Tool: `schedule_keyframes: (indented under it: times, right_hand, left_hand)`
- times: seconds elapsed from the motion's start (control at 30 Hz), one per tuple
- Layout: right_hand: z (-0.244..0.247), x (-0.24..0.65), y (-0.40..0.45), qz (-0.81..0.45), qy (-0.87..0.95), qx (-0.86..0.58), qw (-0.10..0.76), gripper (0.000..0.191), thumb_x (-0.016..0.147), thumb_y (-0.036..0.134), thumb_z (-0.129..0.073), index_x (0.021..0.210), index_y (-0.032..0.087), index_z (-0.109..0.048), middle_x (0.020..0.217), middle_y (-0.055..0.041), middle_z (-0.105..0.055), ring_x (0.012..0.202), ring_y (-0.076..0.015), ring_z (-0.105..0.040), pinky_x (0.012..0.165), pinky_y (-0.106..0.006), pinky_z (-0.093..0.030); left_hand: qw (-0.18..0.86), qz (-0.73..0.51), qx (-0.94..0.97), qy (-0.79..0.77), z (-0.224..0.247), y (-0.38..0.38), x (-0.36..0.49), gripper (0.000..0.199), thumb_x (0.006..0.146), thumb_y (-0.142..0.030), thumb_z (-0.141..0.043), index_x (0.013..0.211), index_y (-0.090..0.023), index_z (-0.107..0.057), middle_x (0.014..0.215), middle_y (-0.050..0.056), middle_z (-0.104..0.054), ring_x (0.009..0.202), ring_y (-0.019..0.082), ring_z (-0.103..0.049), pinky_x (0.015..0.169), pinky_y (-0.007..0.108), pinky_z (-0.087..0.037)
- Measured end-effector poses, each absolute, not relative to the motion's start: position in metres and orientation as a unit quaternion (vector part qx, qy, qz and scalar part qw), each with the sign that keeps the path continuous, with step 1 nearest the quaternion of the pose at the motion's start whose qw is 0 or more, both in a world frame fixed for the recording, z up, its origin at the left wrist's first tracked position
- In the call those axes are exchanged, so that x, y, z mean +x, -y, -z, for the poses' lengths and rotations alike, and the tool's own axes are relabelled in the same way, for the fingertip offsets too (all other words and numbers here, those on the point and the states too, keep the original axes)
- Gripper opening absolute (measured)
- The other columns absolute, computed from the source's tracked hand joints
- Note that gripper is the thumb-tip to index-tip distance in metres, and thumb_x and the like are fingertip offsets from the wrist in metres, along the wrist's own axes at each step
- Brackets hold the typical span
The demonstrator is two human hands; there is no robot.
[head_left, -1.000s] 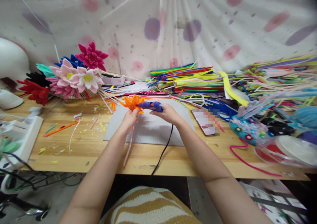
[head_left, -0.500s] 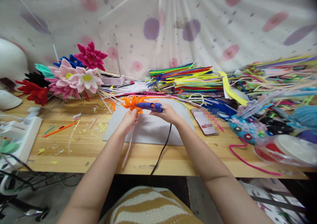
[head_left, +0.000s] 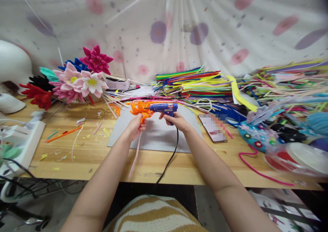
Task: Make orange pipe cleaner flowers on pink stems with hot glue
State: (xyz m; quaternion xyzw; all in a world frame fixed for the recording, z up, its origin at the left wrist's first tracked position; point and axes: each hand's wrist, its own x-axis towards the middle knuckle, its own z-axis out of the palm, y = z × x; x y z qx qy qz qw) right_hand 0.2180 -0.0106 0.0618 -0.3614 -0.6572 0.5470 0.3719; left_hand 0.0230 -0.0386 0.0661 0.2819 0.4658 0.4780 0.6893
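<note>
My left hand is closed around the base of an orange flower, whose pale pink stem hangs down below the fingers. My right hand grips a blue glue gun by its handle, fingers wrapped round it. The gun lies level, its nozzle pointing left at the orange petals; whether the tip touches them is too small to tell. Both hands are above a grey mat, and the gun's black cord runs down over the table's front edge.
Finished flowers stand at the back left, a power strip at the left edge. Bundled colourful stems lie along the back, with scissors. To the right are a phone, a blue decorated item and a wrapped spool.
The glue gun has moved right and turned, so its body and handle now show. Its nozzle is farther from the middle of the orange flower. The view has shifted slightly.
</note>
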Motion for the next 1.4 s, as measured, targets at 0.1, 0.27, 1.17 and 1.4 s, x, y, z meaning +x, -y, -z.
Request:
schedule_keyframes:
  times: [0.1, 0.27, 1.17, 1.4]
  right_hand:
    - [-0.06, 0.217, 0.009, -0.539, 0.665, -0.367, 0.364, 0.038, 0.071, 0.048, -0.059, 0.083, 0.012, -0.062, 0.057, 0.002, -0.053, 0.045, -0.005, -0.04, 0.044, -0.02, -0.03]
    - [-0.059, 0.214, 0.005, -0.497, 0.694, -0.392, 0.344, 0.041, 0.067, 0.051, -0.062, 0.081, 0.013, -0.062, 0.072, -0.0019, -0.06, 0.048, -0.0056, -0.042, 0.044, -0.02, -0.034]
    - [-0.073, 0.225, 0.01, -0.454, 0.69, -0.428, 0.366, 0.04, 0.068, 0.053, -0.061, 0.082, 0.016, -0.065, 0.067, -0.0009, -0.061, 0.05, -0.0094, -0.047, 0.049, -0.023, -0.038]
    - [-0.057, 0.228, 0.01, -0.637, 0.522, -0.338, 0.455, 0.05, 0.068, 0.069, -0.05, 0.078, 0.02, -0.055, 0.082, -0.0019, -0.063, 0.039, -0.003, -0.027, 0.04, -0.022, -0.032]
  left_hand:
    - [0.694, -0.478, 0.282, -0.46, -0.065, 0.038, 0.021, 0.012, 0.081, -0.025, -0.043, 0.081, -0.014, -0.048, 0.054, -0.005, -0.038, 0.037, 0.002, -0.024, 0.034, 0.011, -0.013]
    - [0.697, -0.474, 0.274, -0.462, -0.063, 0.038, 0.02, 0.012, 0.081, -0.025, -0.043, 0.079, -0.014, -0.048, 0.054, -0.005, -0.038, 0.036, 0.002, -0.024, 0.035, 0.011, -0.013]
    - [0.73, -0.46, 0.234, -0.447, -0.07, 0.04, 0.019, 0.024, 0.084, -0.031, -0.038, 0.07, -0.014, -0.048, 0.052, -0.004, -0.035, 0.036, 0.002, -0.021, 0.032, 0.012, -0.012]
    - [0.761, -0.473, 0.207, -0.393, -0.068, 0.041, 0.016, 0.046, 0.083, -0.05, -0.031, 0.077, -0.011, -0.054, 0.055, -0.002, -0.035, 0.037, 0.003, -0.021, 0.031, 0.014, -0.013]
